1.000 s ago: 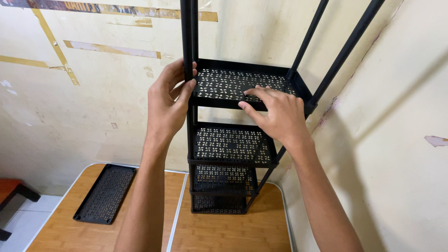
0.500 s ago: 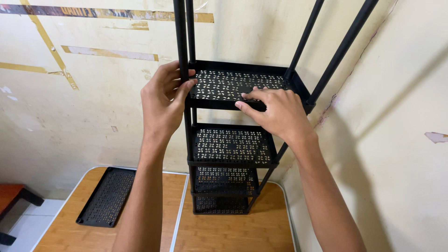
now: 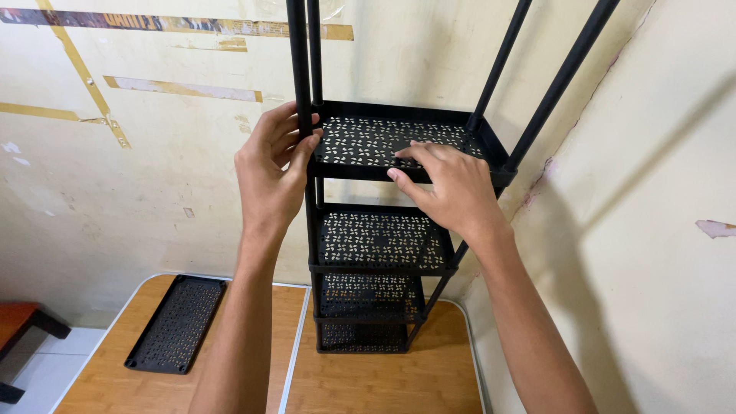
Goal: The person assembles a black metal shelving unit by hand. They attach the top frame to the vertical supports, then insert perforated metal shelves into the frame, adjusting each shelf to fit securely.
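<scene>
1. Top shelf (image 3: pixel 399 142) of the black rack: left hand (image 3: pixel 270 172) curls around its front-left pole (image 3: pixel 300 69).
2. Right hand (image 3: pixel 452 192) presses spread fingers flat on its front edge (nothing pinched).
3. Rack stands on a wooden table (image 3: pixel 368 383), beside a loose tray (image 3: pixel 175 323).

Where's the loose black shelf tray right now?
The loose shelf tray lies flat on the wooden table, lower left in the head view, left of the black rack.
</scene>
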